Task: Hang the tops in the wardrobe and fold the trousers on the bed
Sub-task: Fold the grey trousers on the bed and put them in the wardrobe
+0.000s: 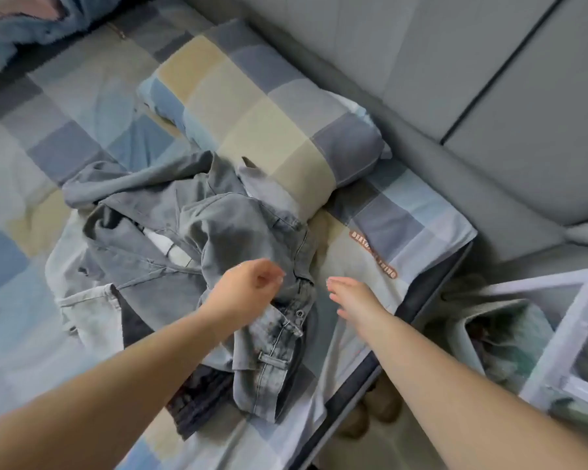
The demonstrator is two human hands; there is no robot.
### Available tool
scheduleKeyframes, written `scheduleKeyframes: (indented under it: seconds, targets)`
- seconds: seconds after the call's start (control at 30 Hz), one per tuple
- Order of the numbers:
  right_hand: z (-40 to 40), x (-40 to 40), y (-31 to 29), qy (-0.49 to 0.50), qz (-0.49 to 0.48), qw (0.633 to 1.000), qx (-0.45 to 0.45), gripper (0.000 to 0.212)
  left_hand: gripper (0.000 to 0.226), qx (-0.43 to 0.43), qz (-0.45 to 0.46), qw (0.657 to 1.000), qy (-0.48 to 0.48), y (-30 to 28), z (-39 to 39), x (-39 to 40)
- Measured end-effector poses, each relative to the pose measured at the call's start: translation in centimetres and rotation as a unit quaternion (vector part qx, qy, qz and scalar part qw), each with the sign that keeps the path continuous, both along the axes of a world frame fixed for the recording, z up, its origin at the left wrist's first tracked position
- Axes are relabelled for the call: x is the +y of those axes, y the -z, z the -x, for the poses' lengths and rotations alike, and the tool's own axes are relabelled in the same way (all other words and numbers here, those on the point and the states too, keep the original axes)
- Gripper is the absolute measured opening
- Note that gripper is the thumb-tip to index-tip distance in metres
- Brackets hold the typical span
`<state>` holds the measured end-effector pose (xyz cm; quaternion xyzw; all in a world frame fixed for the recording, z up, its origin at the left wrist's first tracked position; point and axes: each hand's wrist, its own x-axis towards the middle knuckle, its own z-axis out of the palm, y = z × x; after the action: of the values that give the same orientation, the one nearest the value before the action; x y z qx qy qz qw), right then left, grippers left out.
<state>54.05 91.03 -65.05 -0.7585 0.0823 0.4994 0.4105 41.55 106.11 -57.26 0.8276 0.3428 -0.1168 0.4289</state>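
Grey denim trousers (269, 334) lie crumpled on the bed (82, 113) beside a grey shirt (157, 232) — both just below the checked pillow (262, 106). Left hand (252, 283) hovers over the pile, fingers loosely curled, grasping nothing. Right hand (350, 296) — released, fingers extended — is above the bedsheet near the bed's edge.

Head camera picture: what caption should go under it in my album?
Two bare hands, left and right, reach over crumpled grey clothes on a checked bed.
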Motion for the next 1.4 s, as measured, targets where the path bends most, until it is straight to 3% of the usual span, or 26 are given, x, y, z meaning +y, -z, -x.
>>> scheduleKeyframes:
  seconds: [0.17,0.33,0.43,0.57,0.63,0.7,0.8,0.9,0.97,1.03,1.13,1.23,1.4]
  targets:
    - [-1.8,3.4,8.5,0.041,-0.029,0.998,0.039,0.025,0.023,-0.009,-0.09,0.991,0.095,5.9,-5.3,2.3]
    - [-3.1,6.3,13.4,0.168,-0.077,0.976,0.12,0.045,0.023,-0.011,-0.109,0.989,0.095,10.2,-7.8,3.6]
    - [-3.9,7.5,14.2,0.206,-0.096,0.966,0.12,0.062,0.027,0.001,-0.129,0.989,0.067,11.4,-8.1,3.9]
    - [-5.2,8.8,10.8,0.153,-0.164,0.974,0.025,0.016,0.045,-0.017,-0.141,0.989,0.047,10.4,-8.6,5.8]
    - [-5.0,8.6,8.0,0.053,-0.208,0.975,-0.048,0.016,0.057,-0.05,-0.146,0.986,0.064,8.3,-9.2,7.2]
    - [-4.2,7.9,4.3,-0.075,-0.266,0.955,-0.105,0.031,0.069,-0.063,-0.152,0.981,0.104,4.8,-9.7,8.8]
    - [-2.8,7.3,-2.1,-0.227,-0.303,0.913,-0.152,0.038,0.079,0.0,-0.108,0.976,0.187,-1.4,-10.1,10.7]
    - [-1.6,7.6,-8.1,-0.297,-0.324,0.871,-0.219,0.041,0.074,0.075,0.016,0.968,0.238,-7.4,-9.4,11.8]
    - [-1.0,8.1,-11.6,-0.312,-0.343,0.849,-0.255,0.03,0.074,0.107,0.046,0.959,0.259,-11.4,-8.2,11.9]
    - [-0.1,8.8,-15.1,-0.311,-0.354,0.84,-0.271,0.018,0.062,0.108,0.012,0.955,0.276,-15.4,-6.5,11.9]
    - [1.8,9.5,-19.7,-0.309,-0.371,0.83,-0.279,0.027,0.036,0.066,-0.044,0.965,0.251,-20.6,-3.4,12.0]
    - [4.7,9.5,-23.4,-0.3,-0.387,0.83,-0.266,0.036,0.037,0.033,-0.093,0.97,0.223,-24.4,0.5,11.5]
    - [10.3,8.2,-26.5,-0.185,-0.444,0.857,-0.183,0.029,0.043,-0.066,-0.159,0.971,0.165,-30.4,8.3,10.1]
